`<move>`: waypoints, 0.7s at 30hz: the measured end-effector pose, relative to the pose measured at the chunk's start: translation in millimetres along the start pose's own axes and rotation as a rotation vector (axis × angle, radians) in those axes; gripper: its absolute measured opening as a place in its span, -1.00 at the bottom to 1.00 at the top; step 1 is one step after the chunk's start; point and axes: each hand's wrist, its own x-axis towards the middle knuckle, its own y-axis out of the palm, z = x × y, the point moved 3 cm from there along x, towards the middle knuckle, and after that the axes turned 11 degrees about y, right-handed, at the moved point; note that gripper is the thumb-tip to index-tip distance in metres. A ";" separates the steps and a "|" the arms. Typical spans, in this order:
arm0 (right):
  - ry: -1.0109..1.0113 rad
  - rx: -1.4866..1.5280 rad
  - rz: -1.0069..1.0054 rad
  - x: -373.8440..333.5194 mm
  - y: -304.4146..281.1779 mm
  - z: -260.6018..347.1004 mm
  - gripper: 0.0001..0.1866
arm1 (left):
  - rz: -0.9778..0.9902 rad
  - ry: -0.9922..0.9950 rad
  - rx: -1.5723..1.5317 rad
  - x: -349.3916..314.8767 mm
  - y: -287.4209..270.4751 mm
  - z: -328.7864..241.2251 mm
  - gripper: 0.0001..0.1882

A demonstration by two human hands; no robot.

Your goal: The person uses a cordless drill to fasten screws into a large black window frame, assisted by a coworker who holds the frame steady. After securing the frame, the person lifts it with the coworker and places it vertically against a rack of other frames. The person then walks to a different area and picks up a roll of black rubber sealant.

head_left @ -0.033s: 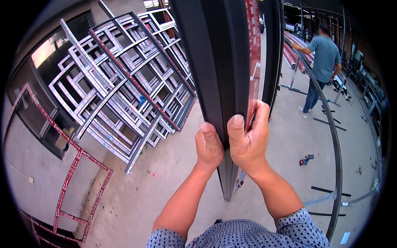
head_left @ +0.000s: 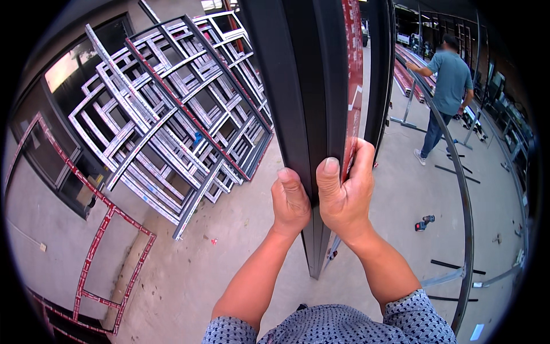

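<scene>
A tall black metal frame profile [head_left: 306,92] stands upright in front of me, its grooved edge facing me. Red printed film [head_left: 353,74] covers part of its right side. My left hand [head_left: 290,203] grips the profile's left side, thumb pointing up and the other fingers hidden behind it. On the opposite side, my right hand [head_left: 346,198] is wrapped round the filmed edge, with its thumb on the front face. Below both hands the profile narrows down towards the floor. Another dark upright bar [head_left: 378,74] rises just to the right.
Several white-filmed window frames [head_left: 166,114] lean in a stack at the left. A red-filmed frame [head_left: 94,246] stands nearer. At right, a long dark rail [head_left: 467,229] curves past a cordless drill [head_left: 423,223] on the floor. Beyond it, a person [head_left: 450,86] rests one hand on the rail.
</scene>
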 end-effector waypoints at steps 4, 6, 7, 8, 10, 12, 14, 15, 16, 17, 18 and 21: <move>-0.037 -0.016 -0.016 1.5 -1.7 1.2 -0.28 | -0.002 -0.002 0.047 -2.4 -1.3 7.3 -0.09; -0.044 -0.024 -0.015 1.9 -2.8 2.1 -0.28 | 0.002 0.009 0.066 -2.8 -1.9 9.2 -0.08; -0.039 -0.032 -0.010 1.1 -3.7 1.0 -0.29 | 0.005 0.007 0.073 -4.4 -1.8 12.1 -0.08; -0.033 -0.039 -0.006 1.4 -4.3 0.7 -0.29 | 0.007 0.011 0.068 -3.3 -0.9 11.4 -0.08; -0.039 -0.037 -0.015 2.3 -4.9 2.2 -0.29 | 0.010 0.024 0.046 -1.0 1.4 6.5 -0.08; -0.036 -0.042 -0.018 2.2 -4.5 1.7 -0.30 | 0.005 0.035 0.023 0.1 3.1 3.9 -0.08; -0.021 -0.048 -0.024 1.2 -4.5 0.0 -0.30 | 0.002 0.039 0.015 -0.1 4.1 3.5 -0.08; -0.019 -0.055 -0.030 0.9 -5.1 0.9 -0.29 | 0.002 0.021 0.013 -2.1 3.7 7.9 -0.08; -0.019 -0.058 -0.037 1.0 -4.6 2.7 -0.29 | 0.004 0.005 0.012 -3.5 1.5 14.0 -0.08; -0.020 -0.062 -0.045 0.7 -4.1 4.6 -0.29 | 0.008 -0.005 0.009 -4.7 0.5 15.7 -0.08; -0.013 -0.054 -0.050 0.0 -3.5 5.1 -0.29 | 0.012 -0.016 0.006 -5.6 -0.7 16.6 -0.08; -0.004 -0.049 -0.066 -1.2 -3.4 1.2 -0.28 | 0.018 -0.009 -0.009 -5.4 1.5 16.2 -0.08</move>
